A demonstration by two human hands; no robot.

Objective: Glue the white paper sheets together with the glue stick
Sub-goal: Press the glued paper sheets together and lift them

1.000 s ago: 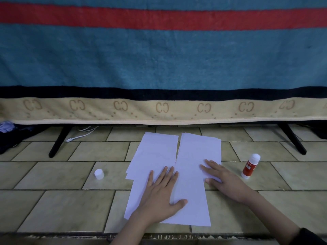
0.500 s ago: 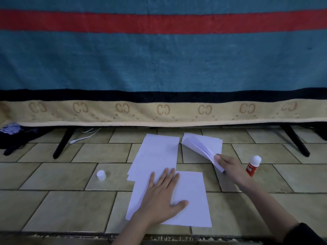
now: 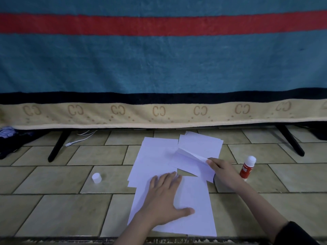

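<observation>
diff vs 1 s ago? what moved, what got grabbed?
The right hand left the near sheet, went up to the far right stack, pinched its top sheet and is peeling it toward the person. The left hand stays flat on the near sheet; glue stick and cap unmoved.

Glue stick (image 3: 247, 168) label unreadable

White paper sheets (image 3: 155, 156) are spread over the tiled floor — one near sheet (image 3: 194, 200) lies flat, another (image 3: 192, 163) is lifted. The uncapped glue stick (image 3: 247, 167) stands upright at right — its cap (image 3: 96, 178) left.
</observation>
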